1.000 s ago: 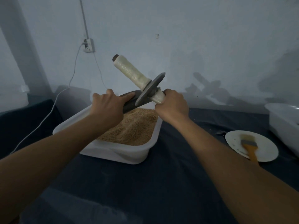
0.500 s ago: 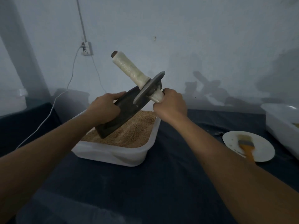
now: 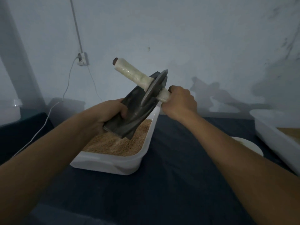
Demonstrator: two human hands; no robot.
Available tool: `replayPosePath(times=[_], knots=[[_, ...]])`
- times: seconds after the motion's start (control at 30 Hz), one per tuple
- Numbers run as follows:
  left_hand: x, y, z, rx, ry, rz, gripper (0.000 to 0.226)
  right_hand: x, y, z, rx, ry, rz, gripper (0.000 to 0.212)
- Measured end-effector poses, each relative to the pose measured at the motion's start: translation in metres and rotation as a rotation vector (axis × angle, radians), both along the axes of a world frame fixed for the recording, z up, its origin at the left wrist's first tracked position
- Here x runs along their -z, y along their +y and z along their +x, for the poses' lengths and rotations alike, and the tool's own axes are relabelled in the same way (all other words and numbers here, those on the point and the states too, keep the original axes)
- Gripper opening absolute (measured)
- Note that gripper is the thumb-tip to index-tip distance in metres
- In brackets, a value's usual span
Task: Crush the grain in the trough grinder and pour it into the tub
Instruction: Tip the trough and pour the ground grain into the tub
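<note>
Forearms reach in from the lower corners over a dark blue cloth-covered table [image 3: 170,184], and between them sits a white rectangular plastic tub [image 3: 113,164], its bed filled with pale brown crushed grain [image 3: 113,145].

Just above the tub, the left hand [image 3: 108,114] grasps the lower end of a dark grey metal boat-shaped trough [image 3: 129,116], fingers curled round its near edge with the thumb side on top. The trough is tilted steeply, its low end hanging over the grain near the tub's middle, its high end rising toward the wall (whether the low tip touches the grain I cannot tell).

The right hand [image 3: 178,101] is clenched round one end of a cream cord-wrapped wooden axle handle [image 3: 131,73]. The handle passes through a dark grey metal grinding wheel disc [image 3: 155,86], seen nearly edge-on and lying against the upper part of the trough. The free end of the handle points up and left, ending in a dark brown tip.

At the right, a round white plate [image 3: 250,145] is partly hidden behind the right forearm, and beside it a second white plastic tub [image 3: 276,137] runs off the edge.

Farther back, a pale blue-grey painted wall [image 3: 194,38] carries a white wall socket [image 3: 83,58] with a white cable [image 3: 48,111] trailing down to the table's left side
</note>
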State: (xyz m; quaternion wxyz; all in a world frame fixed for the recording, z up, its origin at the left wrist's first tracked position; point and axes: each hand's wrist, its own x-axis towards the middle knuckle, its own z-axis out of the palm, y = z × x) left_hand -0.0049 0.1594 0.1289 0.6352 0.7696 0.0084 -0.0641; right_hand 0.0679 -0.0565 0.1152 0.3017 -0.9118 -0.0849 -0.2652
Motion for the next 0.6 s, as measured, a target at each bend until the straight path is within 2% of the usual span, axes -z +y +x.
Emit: replayPosePath(times=[0.27, 0.43, 0.6], knots=[[0.003, -0.057, -0.020, 0.062, 0.121, -0.213, 0.037, -0.011, -0.056, -0.006, 0.069, -0.018, -0.162, 0.025], [0.023, -0.097, -0.018, 0.017, 0.185, -0.191, 0.027, -0.005, -0.097, -0.011, 0.089, 0.025, -0.237, 0.035], [0.045, -0.132, -0.015, -0.008, 0.245, -0.250, 0.019, 0.015, -0.128, -0.014, 0.105, 0.098, -0.275, 0.035]])
